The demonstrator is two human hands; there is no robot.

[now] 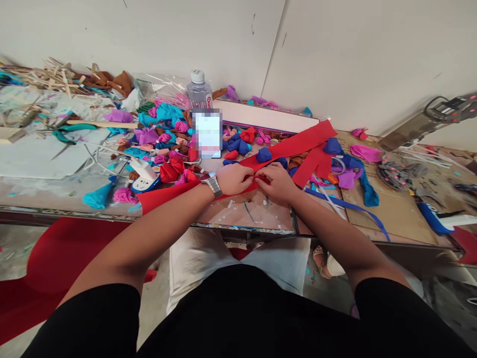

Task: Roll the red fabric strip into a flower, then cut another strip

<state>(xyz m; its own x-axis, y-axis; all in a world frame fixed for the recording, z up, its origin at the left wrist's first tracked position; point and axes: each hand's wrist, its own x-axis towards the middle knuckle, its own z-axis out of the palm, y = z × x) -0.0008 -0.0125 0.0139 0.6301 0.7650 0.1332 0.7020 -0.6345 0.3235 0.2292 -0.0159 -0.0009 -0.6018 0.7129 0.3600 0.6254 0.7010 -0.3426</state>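
My left hand point(234, 179), with a metal watch at the wrist, is closed on a piece of red cloth near the table's front edge. Facing it, my right hand point(276, 182) pinches the same red cloth, and the fingertips of both hands nearly meet. A long red strip point(303, 141) runs from behind the hands to the back right, and a shorter red strip point(312, 166) lies below it. Another red strip point(160, 197) passes beneath my left wrist. A blue cloth bundle point(264, 154) sits on the long strip, just behind my hands.
Colourful cloth bundles point(181, 126) cover the table around a bottle point(199, 92) and a lit phone point(207, 134). A power strip point(143, 178), green-handled pliers point(74, 130) and wood sticks point(61, 77) lie left. Cardboard point(400, 214) and a blue ribbon point(357, 209) lie right.
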